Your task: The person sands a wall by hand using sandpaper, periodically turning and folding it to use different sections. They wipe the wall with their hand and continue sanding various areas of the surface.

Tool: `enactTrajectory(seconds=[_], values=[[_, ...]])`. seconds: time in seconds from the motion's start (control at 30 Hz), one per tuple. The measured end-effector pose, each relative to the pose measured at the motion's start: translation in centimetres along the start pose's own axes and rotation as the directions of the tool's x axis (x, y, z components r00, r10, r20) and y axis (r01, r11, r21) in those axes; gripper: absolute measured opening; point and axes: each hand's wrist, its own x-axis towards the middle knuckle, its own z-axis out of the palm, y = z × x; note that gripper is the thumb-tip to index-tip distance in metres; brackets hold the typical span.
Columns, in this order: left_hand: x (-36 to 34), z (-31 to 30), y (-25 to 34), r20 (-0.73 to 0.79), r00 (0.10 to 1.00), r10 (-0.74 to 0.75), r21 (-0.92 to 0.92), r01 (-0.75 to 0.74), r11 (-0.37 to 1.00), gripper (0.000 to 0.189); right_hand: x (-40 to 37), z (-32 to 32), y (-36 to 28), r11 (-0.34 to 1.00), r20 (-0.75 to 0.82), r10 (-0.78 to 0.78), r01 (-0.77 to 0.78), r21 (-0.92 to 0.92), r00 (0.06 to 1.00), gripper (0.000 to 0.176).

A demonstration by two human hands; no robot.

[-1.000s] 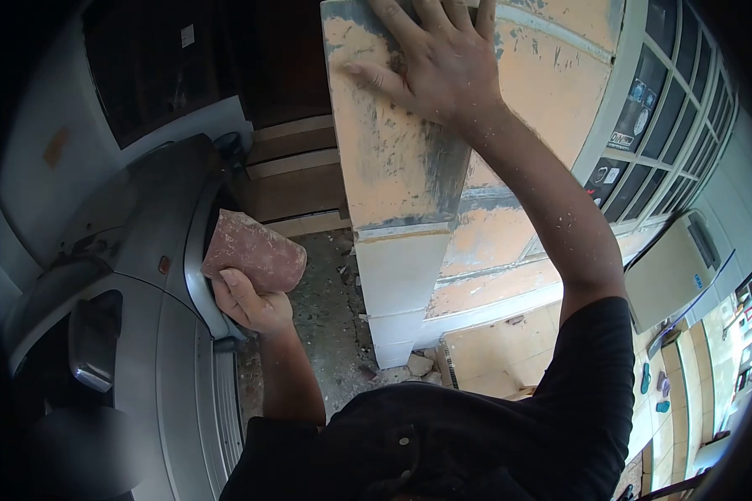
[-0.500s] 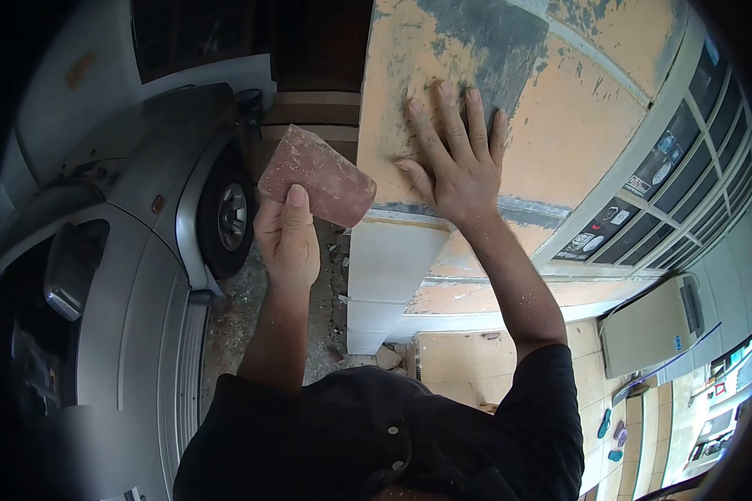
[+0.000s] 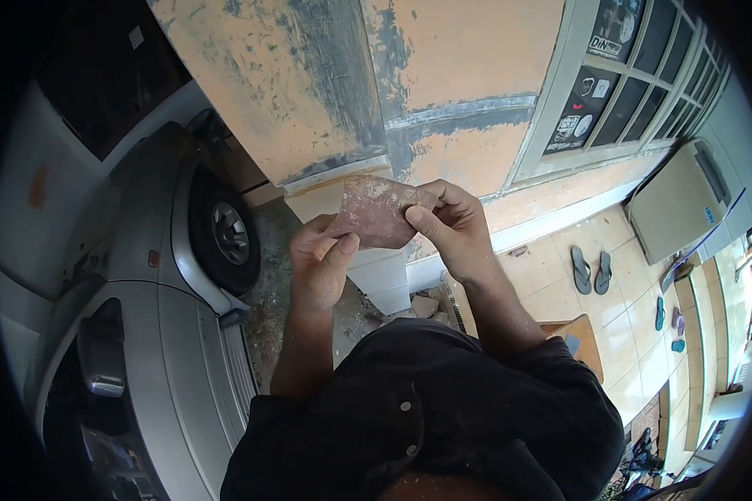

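Observation:
A worn, reddish-brown piece of sandpaper (image 3: 382, 210), dusted with pale specks, is held out in front of my chest. My left hand (image 3: 318, 265) pinches its lower left corner, thumb on the near face. At the right end, my right hand (image 3: 456, 231) grips the edge between thumb and fingers. Beyond the sheet stands a wall (image 3: 263, 92) with peach paint and scraped grey patches; neither hand touches it. The far side of the sandpaper is hidden.
A silver car (image 3: 154, 334) with a black tyre is parked close on the left. On the right are a window (image 3: 614, 92) with white bars and stickers, a beige panel (image 3: 675, 200), and grey flip-flops (image 3: 591, 271) on the tiles. Rubble (image 3: 424, 306) lies at the wall's foot.
My right hand has come off the wall and taken hold of the sandpaper's right end. My left hand has moved lower and slightly right. The view has turned rightward.

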Motion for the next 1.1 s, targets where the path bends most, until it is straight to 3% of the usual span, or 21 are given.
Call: enactTrajectory(seconds=[0.13, 0.2, 0.23, 0.3, 0.5, 0.67, 0.73, 0.8, 0.87, 0.93, 1.0, 1.07, 1.1], values=[[1.8, 1.6, 0.8, 0.004, 0.999, -0.032, 0.078, 0.031, 0.996, 0.03, 0.0, -1.2, -0.7, 0.998, -0.003, 0.002, -0.002, -0.067, 1.0, 0.015], [2.3, 2.6, 1.2, -0.07, 0.997, -0.024, 0.374, 0.048, 0.926, 0.031, -0.4, -1.4, -0.9, 0.971, 0.073, -0.059, 0.074, -0.227, 0.996, 0.018], [2.6, 2.9, 1.2, -0.081, 0.997, -0.012, 0.379, 0.042, 0.924, 0.031, -0.6, -1.6, -1.2, 0.966, 0.08, -0.041, 0.06, -0.251, 0.996, 0.019], [3.1, 3.6, 0.8, 0.034, 0.995, 0.098, 0.558, -0.1, 0.824, 0.026, -0.9, -2.3, -1.2, 0.967, 0.069, -0.047, 0.063, -0.247, 0.997, 0.018], [3.1, 7.6, -0.3, -0.115, 0.992, 0.058, 0.515, 0.01, 0.857, 0.015, -2.0, -3.9, -2.2, 0.978, 0.035, -0.077, 0.082, -0.192, 0.996, 0.015], [3.2, 9.7, -1.9, -0.123, 0.978, 0.169, 0.534, -0.078, 0.842, 0.014, -2.7, -4.4, -3.2, 0.98, 0.011, -0.09, 0.091, -0.175, 0.996, 0.015], [3.0, 10.6, -2.3, -0.136, 0.97, 0.202, 0.547, -0.096, 0.831, 0.013, -2.9, -4.7, -3.4, 0.959, 0.027, -0.16, 0.162, -0.232, 0.987, 0.015], [2.8, 11.6, -2.9, -0.25, 0.938, 0.242, 0.46, -0.105, 0.881, 0.022, -3.2, -4.5, -3.6, 0.965, 0.057, -0.153, 0.161, -0.208, 0.987, 0.016], [1.9, 10.1, -3.8, -0.265, 0.928, 0.262, 0.465, -0.115, 0.878, 0.029, -3.5, -4.5, -3.4, 0.971, 0.093, -0.146, 0.161, -0.175, 0.985, 0.016], [1.2, 9.7, -3.8, -0.275, 0.919, 0.284, 0.475, -0.127, 0.871, 0.037, -3.8, -4.8, -2.5, 0.952, 0.261, -0.106, 0.173, -0.252, 0.959, 0.018], [0.9, 9.9, -3.4, -0.376, 0.896, 0.237, 0.459, -0.042, 0.887, 0.047, -4.4, -4.0, -2.0, 0.956, 0.271, -0.11, 0.176, -0.235, 0.956, 0.022], [0.3, 9.6, -2.8, -0.374, 0.906, 0.199, 0.415, -0.028, 0.909, 0.043, -4.6, -3.3, -2.4, 0.993, 0.133, -0.031, 0.046, -0.11, 0.991, 0.026], [0.0, 9.7, -2.5, -0.328, 0.925, 0.193, 0.441, -0.031, 0.897, 0.037, -4.1, -3.0, -2.8, 0.983, 0.066, -0.063, 0.073, -0.171, 0.996, 0.029]])
